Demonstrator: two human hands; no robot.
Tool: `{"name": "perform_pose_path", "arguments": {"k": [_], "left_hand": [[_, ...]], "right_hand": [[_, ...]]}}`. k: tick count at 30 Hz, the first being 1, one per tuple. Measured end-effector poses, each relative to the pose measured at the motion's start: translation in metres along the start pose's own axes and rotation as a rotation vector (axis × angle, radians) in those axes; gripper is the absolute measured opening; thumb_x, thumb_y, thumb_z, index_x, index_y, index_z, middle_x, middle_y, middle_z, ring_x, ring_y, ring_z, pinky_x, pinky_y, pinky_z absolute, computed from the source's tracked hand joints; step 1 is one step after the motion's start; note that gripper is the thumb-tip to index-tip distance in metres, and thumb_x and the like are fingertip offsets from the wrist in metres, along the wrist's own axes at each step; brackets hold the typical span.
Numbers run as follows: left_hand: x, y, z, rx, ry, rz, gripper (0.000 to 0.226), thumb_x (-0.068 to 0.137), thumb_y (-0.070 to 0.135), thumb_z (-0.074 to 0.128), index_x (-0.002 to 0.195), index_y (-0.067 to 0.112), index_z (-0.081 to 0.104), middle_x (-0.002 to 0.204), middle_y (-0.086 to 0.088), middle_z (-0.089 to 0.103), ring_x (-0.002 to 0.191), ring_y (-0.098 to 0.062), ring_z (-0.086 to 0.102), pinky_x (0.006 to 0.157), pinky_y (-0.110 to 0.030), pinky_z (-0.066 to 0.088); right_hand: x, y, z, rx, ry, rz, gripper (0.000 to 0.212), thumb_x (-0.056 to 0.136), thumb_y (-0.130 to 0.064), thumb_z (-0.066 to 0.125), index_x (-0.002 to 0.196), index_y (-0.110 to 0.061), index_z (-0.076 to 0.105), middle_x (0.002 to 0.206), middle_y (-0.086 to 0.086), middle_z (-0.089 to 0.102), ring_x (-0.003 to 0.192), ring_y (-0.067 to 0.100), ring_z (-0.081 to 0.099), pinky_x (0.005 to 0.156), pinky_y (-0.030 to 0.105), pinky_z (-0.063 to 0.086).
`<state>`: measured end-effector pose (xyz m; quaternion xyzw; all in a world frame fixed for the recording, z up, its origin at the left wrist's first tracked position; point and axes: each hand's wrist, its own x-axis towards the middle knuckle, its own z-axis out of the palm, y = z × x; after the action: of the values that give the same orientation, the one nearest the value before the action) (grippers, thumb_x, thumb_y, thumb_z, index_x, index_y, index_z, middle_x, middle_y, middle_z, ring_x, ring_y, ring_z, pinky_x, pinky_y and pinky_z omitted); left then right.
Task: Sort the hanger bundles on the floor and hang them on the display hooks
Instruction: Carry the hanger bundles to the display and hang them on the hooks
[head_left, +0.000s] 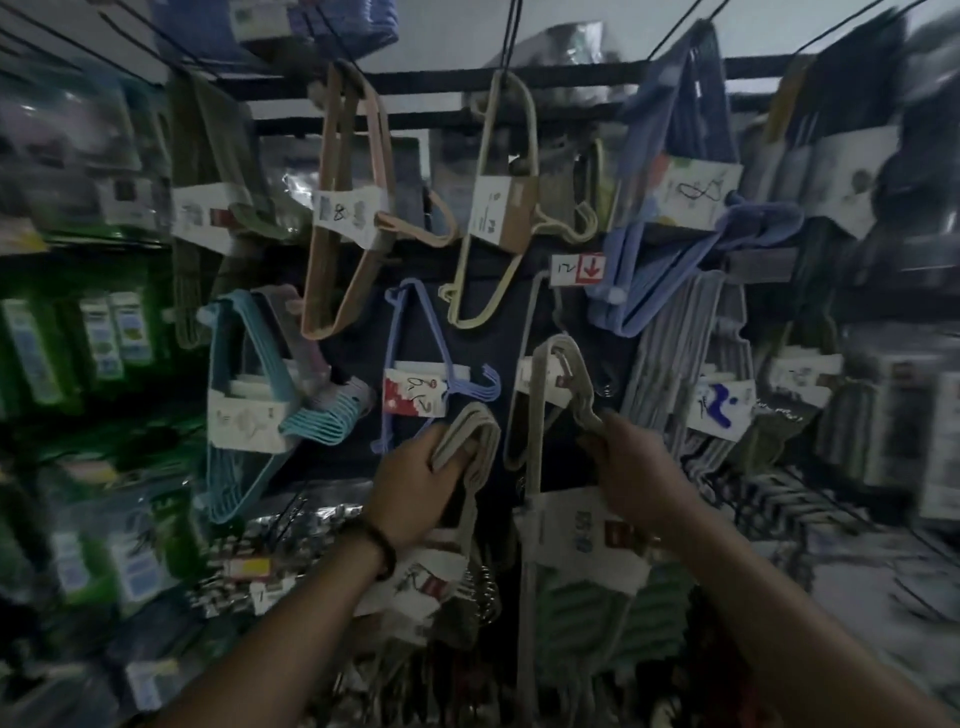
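Nearest us, our left hand (415, 483), a dark band (382, 545) at the wrist, has its grip curled round the top of a grey hanger bundle (470, 431). Our right hand (636, 462) grips the hook end of a second grey bundle (574, 374), raised against the display. Beyond hang a teal bundle (244, 415) and a lilac bundle (415, 332). Higher, a cream bundle (498, 208) hangs below the black rail (582, 70).
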<state>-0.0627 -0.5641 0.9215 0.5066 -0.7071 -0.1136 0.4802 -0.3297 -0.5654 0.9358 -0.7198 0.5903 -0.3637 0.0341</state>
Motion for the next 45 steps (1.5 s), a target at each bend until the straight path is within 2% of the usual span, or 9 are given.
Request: {"name": "perform_pose_path", "arguments": {"k": [4,8,12,15,18,28,38,41,45], "left_hand": [[0.036,0.01,-0.015,0.094,-0.083,0.189,0.014,0.104,0.042,0.056,0.103,0.032,0.066,0.085,0.012,0.071,0.08,0.006,0.064,0.064,-0.01,0.043],[0.067,0.03,-0.014,0.088,-0.149,0.269,0.017,0.104,0.028,0.059,0.098,0.042,0.066,0.083,0.016,0.07,0.073,0.008,0.066,0.065,-0.018,0.05],[0.096,0.038,0.006,0.073,-0.308,0.32,0.039,0.101,0.028,0.065,0.139,0.037,0.061,0.136,0.021,0.062,0.105,0.0,0.07,0.084,-0.043,0.063],[0.117,0.041,0.021,0.14,-0.305,0.346,0.053,0.101,0.024,0.066,0.151,0.03,0.05,0.148,0.019,0.049,0.13,-0.007,0.059,0.107,-0.024,0.049],[0.134,0.037,0.03,0.19,-0.239,0.409,0.048,0.102,0.025,0.064,0.148,0.025,0.054,0.155,0.012,0.046,0.136,-0.001,0.047,0.107,-0.006,0.033],[0.162,0.05,0.048,0.15,-0.187,0.543,0.054,0.104,0.021,0.06,0.155,0.027,0.046,0.152,0.012,0.054,0.133,0.0,0.053,0.109,-0.015,0.042],[0.174,0.043,0.067,0.168,-0.189,0.435,0.053,0.103,0.022,0.062,0.154,0.024,0.047,0.154,0.006,0.052,0.14,-0.01,0.05,0.115,-0.021,0.04],[0.175,0.042,0.068,0.147,-0.188,0.358,0.048,0.105,0.028,0.058,0.152,0.031,0.05,0.139,0.007,0.065,0.124,-0.008,0.061,0.099,-0.015,0.046],[0.176,0.037,0.076,0.223,-0.195,0.229,0.032,0.106,0.042,0.052,0.135,0.036,0.063,0.108,0.0,0.077,0.096,-0.019,0.071,0.082,-0.036,0.058]], "right_hand": [[0.03,0.004,0.0,-0.17,-0.054,0.009,0.013,0.106,-0.022,0.049,0.094,-0.017,0.047,0.079,0.005,0.057,0.068,0.029,0.058,0.056,0.038,0.041],[0.067,0.008,0.004,-0.254,-0.063,0.066,0.012,0.104,-0.022,0.049,0.111,-0.014,0.056,0.102,0.012,0.066,0.084,0.033,0.062,0.065,0.036,0.044],[0.1,0.013,0.007,-0.235,-0.039,0.074,0.015,0.102,-0.021,0.053,0.116,-0.017,0.056,0.108,0.011,0.066,0.081,0.029,0.058,0.066,0.034,0.042],[0.116,0.011,0.003,-0.21,0.024,0.059,0.017,0.098,-0.013,0.055,0.115,-0.017,0.05,0.1,0.009,0.062,0.076,0.026,0.054,0.064,0.035,0.045],[0.121,0.011,0.001,-0.2,0.113,0.039,0.024,0.099,-0.008,0.054,0.118,-0.016,0.043,0.099,0.013,0.065,0.082,0.035,0.064,0.06,0.037,0.046],[0.134,0.028,-0.004,-0.243,0.276,-0.013,0.038,0.102,-0.016,0.056,0.135,-0.012,0.04,0.097,0.016,0.072,0.081,0.038,0.071,0.06,0.04,0.052],[0.155,0.03,0.008,-0.182,0.177,0.075,0.024,0.103,-0.014,0.054,0.125,-0.007,0.047,0.115,0.02,0.064,0.105,0.042,0.065,0.073,0.04,0.044],[0.177,0.029,0.016,-0.201,0.173,0.041,0.015,0.105,-0.01,0.048,0.119,-0.007,0.053,0.112,0.018,0.066,0.098,0.036,0.067,0.075,0.038,0.049],[0.211,0.038,0.034,-0.212,0.158,0.04,0.02,0.105,-0.005,0.043,0.118,-0.001,0.058,0.12,0.02,0.066,0.11,0.04,0.065,0.085,0.042,0.05]]}}
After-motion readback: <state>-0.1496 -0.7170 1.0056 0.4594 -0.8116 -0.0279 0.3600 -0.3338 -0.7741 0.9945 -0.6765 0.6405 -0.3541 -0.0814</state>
